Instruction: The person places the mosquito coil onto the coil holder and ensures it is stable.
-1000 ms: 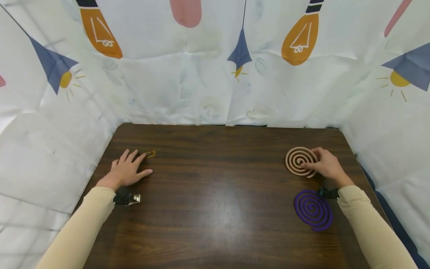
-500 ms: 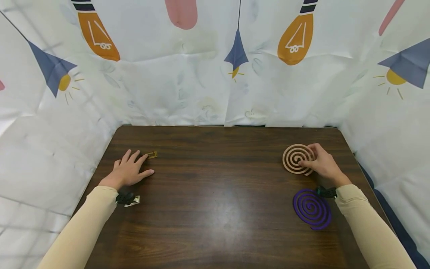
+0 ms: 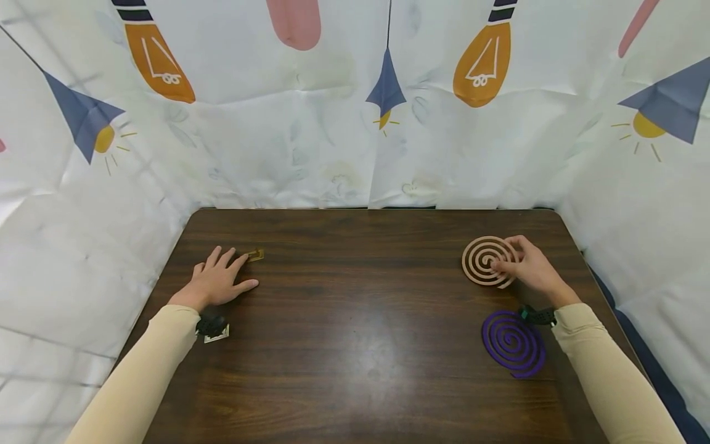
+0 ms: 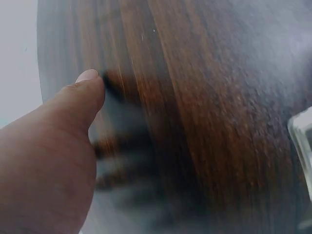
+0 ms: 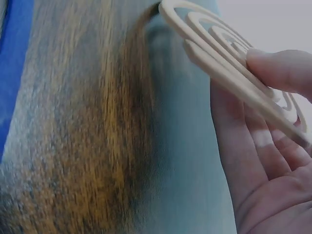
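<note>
On the right, my right hand (image 3: 532,271) pinches a beige mosquito coil (image 3: 482,261) by its near side. In the right wrist view the thumb lies on the upper face of the coil (image 5: 243,92) and the fingers are behind it; the coil is tilted. A purple mosquito coil (image 3: 513,339) lies flat, partly under the right wrist. Far to the left, my left hand (image 3: 213,285) is spread with fairly straight fingers, palm down. Its index fingertip is at a small gold metal piece (image 3: 256,254); whether they touch I cannot tell.
A small silvery metal piece (image 3: 217,335) lies beside the left wrist, partly hidden by a dark wrist strap (image 3: 211,324). The dark wooden table (image 3: 355,296) has rounded far corners. White printed cloth (image 3: 333,142) hangs around its back and sides.
The head view has shifted slightly. My right hand and the beige coil have moved a little left and away from me. The left hand stays spread by the gold metal piece.
</note>
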A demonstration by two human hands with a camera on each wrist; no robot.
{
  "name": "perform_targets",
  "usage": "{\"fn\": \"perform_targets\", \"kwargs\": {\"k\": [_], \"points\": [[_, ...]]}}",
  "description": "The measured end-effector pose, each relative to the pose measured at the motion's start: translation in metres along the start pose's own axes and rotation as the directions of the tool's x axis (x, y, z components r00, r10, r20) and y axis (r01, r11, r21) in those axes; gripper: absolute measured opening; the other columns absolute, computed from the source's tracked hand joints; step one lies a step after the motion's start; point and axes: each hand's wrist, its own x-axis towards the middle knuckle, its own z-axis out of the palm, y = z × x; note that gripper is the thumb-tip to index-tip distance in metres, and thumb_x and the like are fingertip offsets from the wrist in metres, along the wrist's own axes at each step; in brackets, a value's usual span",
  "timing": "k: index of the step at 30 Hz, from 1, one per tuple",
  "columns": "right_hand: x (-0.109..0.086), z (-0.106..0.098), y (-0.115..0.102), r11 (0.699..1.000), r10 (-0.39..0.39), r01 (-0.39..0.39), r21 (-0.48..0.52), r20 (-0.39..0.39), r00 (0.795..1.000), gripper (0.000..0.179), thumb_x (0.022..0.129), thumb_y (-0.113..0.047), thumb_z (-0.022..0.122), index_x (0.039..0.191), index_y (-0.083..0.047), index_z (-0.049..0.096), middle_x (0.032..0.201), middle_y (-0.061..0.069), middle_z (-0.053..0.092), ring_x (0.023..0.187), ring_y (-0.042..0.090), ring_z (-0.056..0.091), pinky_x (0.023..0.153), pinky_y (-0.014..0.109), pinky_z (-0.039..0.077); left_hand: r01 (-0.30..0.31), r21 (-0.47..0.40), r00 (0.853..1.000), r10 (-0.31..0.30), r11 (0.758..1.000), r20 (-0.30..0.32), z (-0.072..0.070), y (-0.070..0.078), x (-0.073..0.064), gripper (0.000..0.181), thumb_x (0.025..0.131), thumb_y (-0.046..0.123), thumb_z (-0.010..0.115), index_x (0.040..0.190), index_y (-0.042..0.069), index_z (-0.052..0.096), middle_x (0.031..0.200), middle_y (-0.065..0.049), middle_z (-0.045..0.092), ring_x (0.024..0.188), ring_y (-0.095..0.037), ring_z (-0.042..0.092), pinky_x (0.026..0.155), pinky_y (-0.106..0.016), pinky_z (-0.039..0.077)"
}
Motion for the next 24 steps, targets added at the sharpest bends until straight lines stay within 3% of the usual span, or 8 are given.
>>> {"fn": "perform_targets", "kwargs": {"k": [12, 18, 21, 24], "points": [[-0.002, -0.002, -0.002, 0.989, 0.023, -0.015, 0.145, -0.055, 0.998, 0.07, 0.102, -0.037, 0.067, 0.151, -0.003, 0.031, 0.104, 0.001, 0.063, 0.079, 0.011, 0.068, 0.07, 0.035, 0.059, -0.026, 0.02, 1.0, 0.026, 0.999, 0.003, -0.006, 0.017, 0.006, 0.086, 0.103, 0.062, 0.05, 0.163, 0.004, 0.029, 0.167, -0.034, 0.018, 0.154, -0.061, 0.007, 0.114, -0.081, 0.02], [-0.004, -0.003, -0.003, 0.979, 0.016, 0.002, 0.204, -0.085, 0.996, 0.064, 0.104, -0.036, 0.063, 0.149, -0.003, 0.032, 0.103, -0.005, 0.06, 0.077, 0.009, 0.065, 0.068, 0.032, 0.056, -0.048, 0.026, 0.999, 0.048, 0.999, 0.002, -0.007, 0.027, 0.011, 0.086, 0.102, 0.063, 0.05, 0.162, 0.004, 0.031, 0.167, -0.033, 0.019, 0.155, -0.06, 0.008, 0.115, -0.081, 0.02], [-0.005, -0.003, -0.002, 0.965, 0.006, 0.016, 0.263, -0.083, 0.997, 0.057, 0.104, -0.033, 0.065, 0.146, -0.007, 0.036, 0.102, -0.009, 0.062, 0.079, 0.006, 0.068, 0.069, 0.029, 0.057, -0.058, 0.034, 0.998, 0.058, 0.998, 0.005, -0.008, 0.034, 0.013, 0.085, 0.103, 0.061, 0.051, 0.162, 0.005, 0.031, 0.168, -0.033, 0.019, 0.155, -0.06, 0.009, 0.115, -0.08, 0.021], [-0.006, -0.003, -0.001, 0.921, -0.001, 0.026, 0.389, -0.064, 0.998, 0.046, 0.103, -0.025, 0.067, 0.139, -0.015, 0.04, 0.102, -0.009, 0.065, 0.081, 0.005, 0.07, 0.068, 0.026, 0.058, -0.067, 0.05, 0.998, 0.066, 0.997, 0.008, -0.01, 0.04, 0.014, 0.085, 0.103, 0.062, 0.051, 0.163, 0.005, 0.031, 0.168, -0.032, 0.019, 0.155, -0.059, 0.01, 0.116, -0.079, 0.021]]}}
